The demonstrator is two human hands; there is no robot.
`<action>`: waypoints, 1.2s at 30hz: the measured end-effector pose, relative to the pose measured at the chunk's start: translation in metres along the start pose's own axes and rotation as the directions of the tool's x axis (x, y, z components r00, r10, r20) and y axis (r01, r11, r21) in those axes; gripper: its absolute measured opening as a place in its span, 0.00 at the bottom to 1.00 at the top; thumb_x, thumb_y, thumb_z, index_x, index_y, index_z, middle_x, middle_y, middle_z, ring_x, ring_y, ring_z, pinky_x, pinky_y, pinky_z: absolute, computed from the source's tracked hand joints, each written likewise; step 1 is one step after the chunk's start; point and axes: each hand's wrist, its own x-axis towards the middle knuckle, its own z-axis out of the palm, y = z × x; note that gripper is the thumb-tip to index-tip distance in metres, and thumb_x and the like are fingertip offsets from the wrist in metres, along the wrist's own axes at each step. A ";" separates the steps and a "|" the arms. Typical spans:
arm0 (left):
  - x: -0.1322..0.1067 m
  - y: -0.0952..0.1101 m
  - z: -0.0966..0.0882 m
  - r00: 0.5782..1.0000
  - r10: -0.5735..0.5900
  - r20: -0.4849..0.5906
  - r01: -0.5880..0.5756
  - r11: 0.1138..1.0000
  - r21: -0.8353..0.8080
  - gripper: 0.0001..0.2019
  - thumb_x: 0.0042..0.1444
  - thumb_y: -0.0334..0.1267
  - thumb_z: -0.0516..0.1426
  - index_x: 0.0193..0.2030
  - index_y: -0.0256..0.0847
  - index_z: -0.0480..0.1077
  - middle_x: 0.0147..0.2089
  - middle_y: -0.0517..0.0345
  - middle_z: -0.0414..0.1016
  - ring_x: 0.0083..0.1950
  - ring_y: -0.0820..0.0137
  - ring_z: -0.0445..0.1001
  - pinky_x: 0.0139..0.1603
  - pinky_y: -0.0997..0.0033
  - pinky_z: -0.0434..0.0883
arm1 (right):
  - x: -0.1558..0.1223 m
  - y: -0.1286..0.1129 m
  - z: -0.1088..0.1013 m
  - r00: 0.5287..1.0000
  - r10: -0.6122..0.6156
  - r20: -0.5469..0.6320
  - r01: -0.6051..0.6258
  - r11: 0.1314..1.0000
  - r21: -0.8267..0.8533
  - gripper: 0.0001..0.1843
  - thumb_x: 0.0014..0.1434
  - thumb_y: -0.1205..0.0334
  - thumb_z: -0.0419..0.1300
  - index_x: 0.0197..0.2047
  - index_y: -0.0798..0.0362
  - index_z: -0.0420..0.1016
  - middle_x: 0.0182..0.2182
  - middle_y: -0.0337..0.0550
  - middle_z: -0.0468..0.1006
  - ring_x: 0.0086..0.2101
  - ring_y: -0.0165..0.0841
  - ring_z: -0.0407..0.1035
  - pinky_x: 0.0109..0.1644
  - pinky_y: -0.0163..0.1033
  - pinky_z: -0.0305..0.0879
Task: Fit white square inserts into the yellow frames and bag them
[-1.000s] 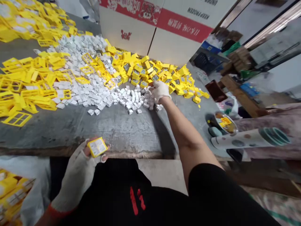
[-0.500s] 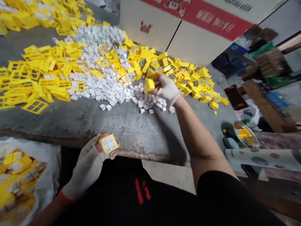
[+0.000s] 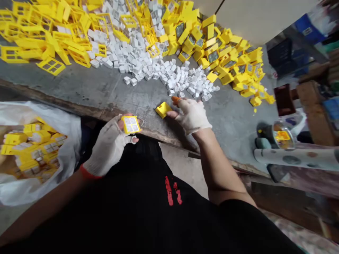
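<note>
Left hand pinches a white-paned yellow plastic frame; right hand spreads beside a yellow piece.

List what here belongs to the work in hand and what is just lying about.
In use: left hand holding a yellow plastic frame; right hand; yellow block; white cubes; yellow frames; white bag.

Lying about: glass bowl; patterned roll; cardboard carton.

Nothing here reads clearly: the only marking is a red print on the person's black top, too blurred to make out as text.
</note>
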 end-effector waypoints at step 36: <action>-0.027 0.011 0.005 0.964 0.243 0.110 -0.264 0.814 0.517 0.16 0.54 0.36 0.75 0.50 0.43 0.87 0.50 0.52 0.87 0.59 0.50 0.82 0.66 0.52 0.78 | -0.055 -0.065 0.006 0.852 -0.470 -0.232 0.521 0.716 0.464 0.33 0.72 0.28 0.65 0.65 0.43 0.87 0.59 0.54 0.87 0.57 0.53 0.80 0.66 0.62 0.74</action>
